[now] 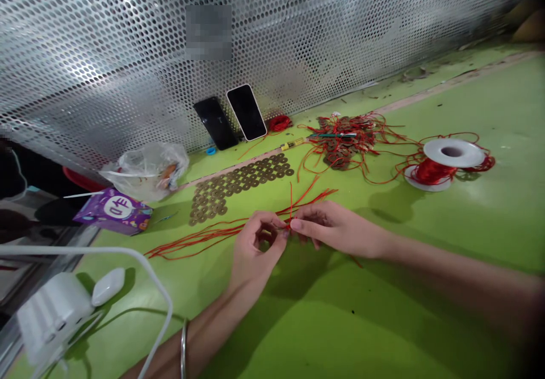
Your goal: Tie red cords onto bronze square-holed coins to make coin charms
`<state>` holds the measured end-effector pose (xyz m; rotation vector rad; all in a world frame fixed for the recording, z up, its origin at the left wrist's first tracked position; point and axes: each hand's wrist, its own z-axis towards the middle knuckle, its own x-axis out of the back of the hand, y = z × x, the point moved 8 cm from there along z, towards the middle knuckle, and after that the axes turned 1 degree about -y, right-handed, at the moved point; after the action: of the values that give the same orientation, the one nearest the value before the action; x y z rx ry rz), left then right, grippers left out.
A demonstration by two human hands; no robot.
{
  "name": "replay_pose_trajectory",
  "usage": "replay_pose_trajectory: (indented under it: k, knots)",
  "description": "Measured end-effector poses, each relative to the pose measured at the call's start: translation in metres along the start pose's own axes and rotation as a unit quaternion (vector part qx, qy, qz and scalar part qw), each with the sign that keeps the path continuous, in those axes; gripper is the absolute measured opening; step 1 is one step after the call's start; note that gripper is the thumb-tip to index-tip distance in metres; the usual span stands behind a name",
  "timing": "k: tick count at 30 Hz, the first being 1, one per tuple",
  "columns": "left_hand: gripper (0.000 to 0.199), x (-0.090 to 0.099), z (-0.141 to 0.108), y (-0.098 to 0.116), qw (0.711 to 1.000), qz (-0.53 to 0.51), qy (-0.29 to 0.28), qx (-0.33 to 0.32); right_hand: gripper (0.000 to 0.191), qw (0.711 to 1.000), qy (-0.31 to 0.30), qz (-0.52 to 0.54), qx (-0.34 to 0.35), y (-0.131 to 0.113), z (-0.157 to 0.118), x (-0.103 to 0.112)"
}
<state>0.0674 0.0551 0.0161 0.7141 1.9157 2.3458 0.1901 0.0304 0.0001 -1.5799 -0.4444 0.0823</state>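
My left hand (pixel 260 243) pinches a red cord (pixel 290 200) between thumb and index finger. Close against it, my right hand (pixel 326 227) is closed on the same cord, one end of which sticks up between the hands. Whether a coin sits in the pinch is hidden by my fingers. Behind both hands lies a bundle of cut red cords (pixel 204 236) stretched across the green table. Rows of round brass-coloured coins with holes (pixel 242 177) are laid out just beyond the bundle.
A heap of coins tied with red cord (pixel 344 138) lies at the back, with a white spool of red cord (pixel 453 155) to its right. Two phones (pixel 247 112) lean on the perforated metal panel. A purple box (pixel 114 211), plastic bag (pixel 149 169) and white charger (pixel 55 316) stand left.
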Motion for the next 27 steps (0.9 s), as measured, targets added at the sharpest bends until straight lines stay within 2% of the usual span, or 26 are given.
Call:
replay_pose_trajectory:
  k: [4,8,14,18,22,24,27]
  knots:
    - [0.006,0.001,-0.005,0.015,0.995,0.050,-0.002,-0.086,0.043,0.999,-0.005,-0.037,0.010,-0.006,-0.002,0.000]
    - [0.011,0.005,-0.012,0.034,0.972,0.147,0.033,-0.182,0.036,0.999,-0.007,-0.043,0.026,-0.016,-0.006,0.000]
    - [0.015,0.004,-0.019,0.045,0.943,0.211,0.047,-0.255,0.021,0.996,0.013,-0.071,0.061,-0.020,-0.008,0.001]
    - [0.021,0.004,-0.021,0.044,0.943,0.214,0.045,-0.252,0.009,0.997,0.019,-0.030,0.069,-0.017,-0.006,0.000]
    - [0.033,0.005,-0.019,0.037,0.963,0.156,0.024,-0.218,0.008,0.997,0.044,-0.029,0.063,-0.016,-0.005,0.004]
    - [0.035,0.004,-0.017,0.032,0.976,0.108,0.004,-0.188,0.009,0.996,0.059,-0.030,0.060,-0.017,-0.006,0.008]
    - [0.024,0.002,-0.012,0.020,0.991,0.072,-0.008,-0.114,0.009,0.994,0.070,-0.046,0.065,-0.019,-0.007,0.010]
